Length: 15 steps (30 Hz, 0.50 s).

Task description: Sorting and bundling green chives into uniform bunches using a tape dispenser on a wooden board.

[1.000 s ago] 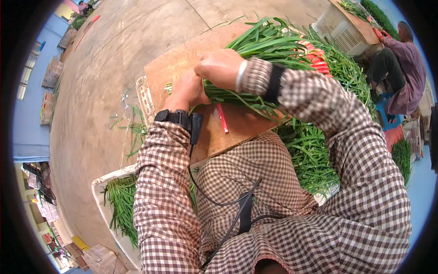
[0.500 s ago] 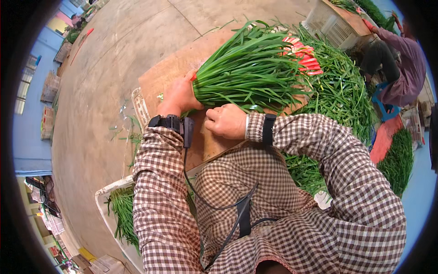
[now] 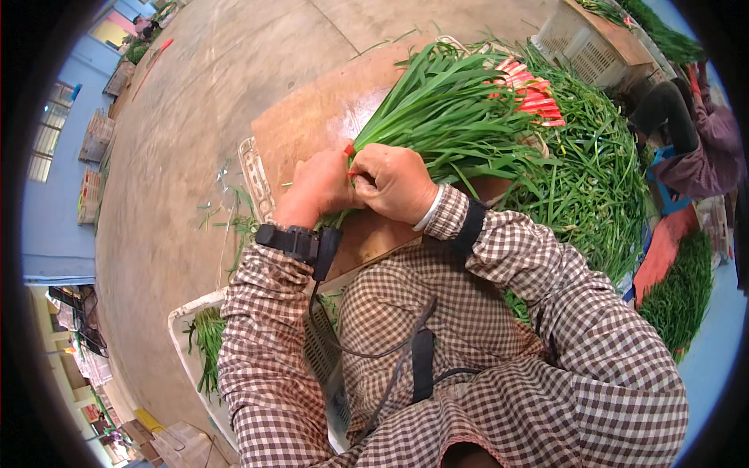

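A bunch of long green leaves that look like garlic chives (image 3: 449, 117) lies over a brown board (image 3: 300, 109), its leaf tips fanned to the right. At its gathered end, a red tie (image 3: 349, 149) shows next to my left hand (image 3: 318, 186), which is closed around that end. My right hand (image 3: 398, 183) is pressed against the left one, thumb and fingers pinched together on a bit of the red tie. Both hands partly hide the bunch's gathered end. Beyond the leaves lie several red-and-white strips (image 3: 530, 92).
A large heap of loose green leaves (image 3: 589, 156) spreads to the right of the board. By my left forearm stands a white crate (image 3: 181, 318) with more greens. Another crate (image 3: 573, 43) is at the far right, near a seated person (image 3: 702, 148). A cable hangs from my left wrist.
My right hand has moved up and left from the board to meet my left hand at the tie. The view has shifted slightly.
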Available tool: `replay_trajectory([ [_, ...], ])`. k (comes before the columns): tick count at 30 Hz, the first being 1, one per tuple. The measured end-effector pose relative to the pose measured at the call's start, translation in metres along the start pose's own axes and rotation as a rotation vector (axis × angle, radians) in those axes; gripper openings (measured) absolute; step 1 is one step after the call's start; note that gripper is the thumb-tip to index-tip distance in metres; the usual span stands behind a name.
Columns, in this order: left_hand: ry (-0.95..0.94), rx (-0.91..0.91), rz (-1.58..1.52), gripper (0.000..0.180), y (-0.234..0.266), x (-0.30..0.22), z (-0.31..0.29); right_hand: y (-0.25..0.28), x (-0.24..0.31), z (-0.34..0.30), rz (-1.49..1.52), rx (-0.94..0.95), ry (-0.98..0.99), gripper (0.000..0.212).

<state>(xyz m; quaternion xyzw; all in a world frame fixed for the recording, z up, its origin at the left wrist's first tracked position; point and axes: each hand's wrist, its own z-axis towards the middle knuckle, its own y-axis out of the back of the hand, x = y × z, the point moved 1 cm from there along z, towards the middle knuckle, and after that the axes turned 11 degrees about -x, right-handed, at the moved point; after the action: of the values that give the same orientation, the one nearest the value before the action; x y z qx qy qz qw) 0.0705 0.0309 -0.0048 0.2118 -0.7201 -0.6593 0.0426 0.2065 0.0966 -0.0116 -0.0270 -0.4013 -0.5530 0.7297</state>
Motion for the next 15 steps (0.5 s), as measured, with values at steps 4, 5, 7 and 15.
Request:
replay_trajectory([
  [4,-0.068,-0.151,-0.028,0.073,-0.012,0.003,-0.007,-0.004,0.001,0.002,-0.032,0.009,-0.073,0.009],
  [5,-0.183,-0.308,-0.015,0.075,-0.017,0.008,-0.009,-0.007,-0.001,0.002,-0.044,0.03,-0.093,0.01],
  [7,-0.31,-0.463,-0.003,0.077,-0.016,0.009,-0.012,-0.008,-0.005,0.003,-0.037,0.019,-0.104,0.011],
  [15,-0.442,-0.324,-0.586,0.052,-0.006,0.008,-0.016,-0.007,-0.021,0.002,-0.045,0.045,-0.207,0.014],
])
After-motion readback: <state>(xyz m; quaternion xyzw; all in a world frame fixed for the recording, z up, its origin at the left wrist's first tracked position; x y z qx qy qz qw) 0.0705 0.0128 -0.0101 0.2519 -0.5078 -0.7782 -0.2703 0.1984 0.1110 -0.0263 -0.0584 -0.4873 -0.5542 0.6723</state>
